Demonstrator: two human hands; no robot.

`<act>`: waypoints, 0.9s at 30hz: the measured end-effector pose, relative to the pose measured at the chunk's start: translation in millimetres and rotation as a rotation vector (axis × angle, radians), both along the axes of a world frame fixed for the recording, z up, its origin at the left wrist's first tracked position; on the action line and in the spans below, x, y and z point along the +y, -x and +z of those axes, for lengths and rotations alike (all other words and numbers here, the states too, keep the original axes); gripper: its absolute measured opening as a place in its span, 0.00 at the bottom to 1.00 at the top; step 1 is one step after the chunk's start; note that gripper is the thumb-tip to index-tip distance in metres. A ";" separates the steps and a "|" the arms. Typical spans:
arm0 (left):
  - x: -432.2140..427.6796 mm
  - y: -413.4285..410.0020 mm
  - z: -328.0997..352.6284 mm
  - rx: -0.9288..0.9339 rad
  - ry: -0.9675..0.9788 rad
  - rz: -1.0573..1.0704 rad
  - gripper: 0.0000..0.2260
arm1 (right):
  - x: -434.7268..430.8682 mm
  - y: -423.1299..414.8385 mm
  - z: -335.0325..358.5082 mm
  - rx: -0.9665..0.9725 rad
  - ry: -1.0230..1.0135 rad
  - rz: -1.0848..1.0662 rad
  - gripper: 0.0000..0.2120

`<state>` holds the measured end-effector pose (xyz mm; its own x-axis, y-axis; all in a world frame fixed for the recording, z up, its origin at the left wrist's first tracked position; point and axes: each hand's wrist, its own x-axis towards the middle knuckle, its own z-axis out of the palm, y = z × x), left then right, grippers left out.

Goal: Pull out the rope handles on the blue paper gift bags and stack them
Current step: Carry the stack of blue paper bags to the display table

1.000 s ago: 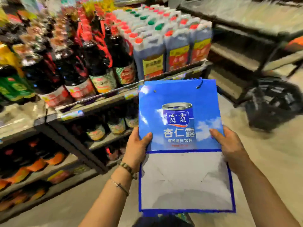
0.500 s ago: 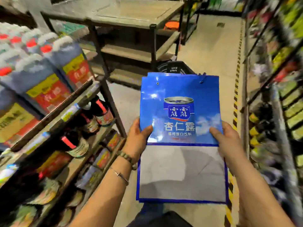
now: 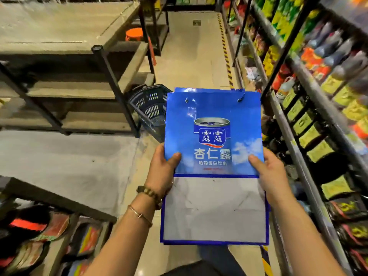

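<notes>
- Gripping the blue paper gift bag [image 3: 213, 136] by its two side edges, the person holds it flat and face-up in the air, just right of the dark plastic basket [image 3: 149, 104] and partly in front of it.
- The bag is a glossy rectangle. Its upper part is printed with a metal can, clouds and white characters. Its folded base panel is dull grey card with creases and a blue border.
- A small metal eyelet [image 3: 186, 100] sits near the top corner closest to the basket. At the far corner a short bit of blue twisted rope handle [image 3: 241, 97] pokes out.
- A second blue edge shows behind the top rim; I cannot tell whether it is another bag.
- The basket is a lattice of square holes and stands on the smooth beige floor [image 3: 191, 56].
- The left hand [image 3: 162, 170], on the basket's side, lays its thumb flat on the print; its fingers are hidden behind the bag, pinching the edge.
- Its wrist wears a wooden bead bracelet [image 3: 149, 193] and a thin metal bangle [image 3: 139, 215].
- The right hand [image 3: 272, 176], on the side away from the basket, pinches likewise, thumb on top and fingers behind.
</notes>
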<state>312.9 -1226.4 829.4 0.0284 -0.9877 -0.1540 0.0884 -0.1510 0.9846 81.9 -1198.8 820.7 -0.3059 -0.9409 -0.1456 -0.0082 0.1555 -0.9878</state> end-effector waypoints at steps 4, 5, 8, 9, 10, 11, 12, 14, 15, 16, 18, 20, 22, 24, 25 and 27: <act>-89.7 43.9 -15.9 -0.058 -0.041 0.033 0.13 | -86.2 39.8 -5.7 -0.044 0.010 0.011 0.15; -112.8 56.2 -17.8 -0.064 -0.045 0.048 0.13 | -109.5 51.7 -5.1 -0.060 0.010 0.016 0.15; -174.7 92.1 -12.9 -0.056 -0.057 0.076 0.14 | -176.2 87.0 3.0 -0.076 -0.018 0.030 0.14; -194.1 102.7 -8.8 -0.051 -0.057 0.072 0.13 | -197.3 97.8 6.6 -0.071 -0.022 0.041 0.15; -213.3 112.4 -4.7 -0.046 -0.058 0.068 0.13 | -218.0 107.5 9.4 -0.067 -0.030 0.053 0.15; -232.5 120.9 -2.3 -0.038 -0.058 0.066 0.12 | -237.8 116.5 12.1 -0.061 -0.035 0.065 0.15; -252.3 129.0 -1.5 -0.034 -0.055 0.069 0.12 | -258.0 124.4 13.8 -0.057 -0.035 0.071 0.15; -291.4 142.1 0.2 -0.039 -0.052 0.071 0.12 | -298.4 136.9 16.1 -0.067 -0.050 0.077 0.14; -310.9 147.3 0.8 -0.039 -0.050 0.073 0.12 | -319.2 142.5 15.9 -0.078 -0.056 0.077 0.14; -331.7 152.4 0.7 -0.034 -0.048 0.073 0.12 | -341.6 147.6 15.3 -0.088 -0.060 0.076 0.14; -375.0 160.5 -0.8 -0.032 -0.055 0.068 0.13 | -387.4 156.0 13.1 -0.094 -0.064 0.084 0.14; -425.1 166.2 -4.3 -0.045 -0.050 0.079 0.13 | -439.5 163.9 7.6 -0.072 -0.068 0.090 0.13; -479.4 169.5 -7.5 -0.065 -0.047 0.084 0.12 | -495.6 169.8 1.7 -0.055 -0.077 0.096 0.14; -536.3 171.5 -8.5 -0.060 -0.045 0.083 0.10 | -554.4 173.3 0.5 -0.058 -0.070 0.105 0.14; -563.0 171.9 -7.0 -0.053 -0.048 0.082 0.10 | -582.5 173.8 2.0 -0.060 -0.078 0.109 0.14; -615.3 171.8 -4.9 -0.057 -0.047 0.094 0.10 | -636.0 174.3 8.3 -0.071 -0.080 0.125 0.13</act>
